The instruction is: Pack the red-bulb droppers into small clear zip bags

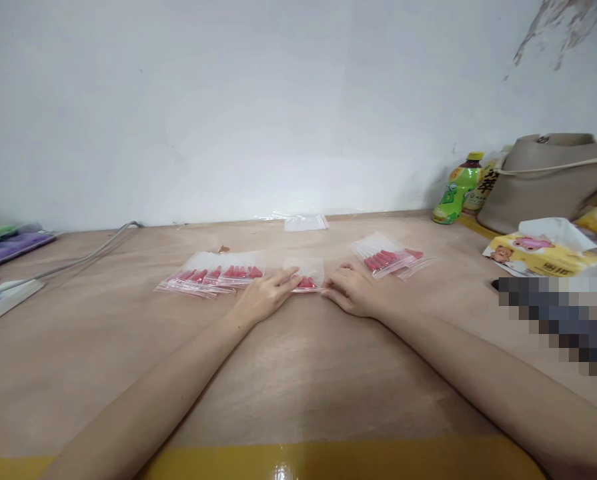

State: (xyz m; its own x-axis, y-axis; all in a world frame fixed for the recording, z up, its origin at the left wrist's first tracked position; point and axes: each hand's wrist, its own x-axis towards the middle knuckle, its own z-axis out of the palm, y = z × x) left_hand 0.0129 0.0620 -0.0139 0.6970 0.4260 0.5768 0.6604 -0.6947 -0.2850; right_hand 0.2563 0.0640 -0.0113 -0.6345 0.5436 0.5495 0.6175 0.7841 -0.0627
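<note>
A small clear zip bag point(312, 268) with red cone-tipped pieces point(307, 283) inside lies flat between my hands. My left hand point(267, 293) reaches over its left side, fingers stretched out and resting on the plastic. At the bag's lower right corner, my right hand point(353, 290) has its fingers curled and the thumb close to them, seemingly pinching the edge; the exact contact is small and hard to see. Overlapping filled bags point(205, 272) are fanned out beyond my left hand. Another fan of filled bags point(385, 257) lies just past my right hand.
Against the wall sits a stack of flat clear bags point(305, 223). At right are a green drink bottle point(459, 190), a beige bag point(538, 180), a yellow tissue pack point(541, 250) and a pixelated dark object point(563, 327). A grey cable point(93, 255) and purple packet point(15, 248) lie left.
</note>
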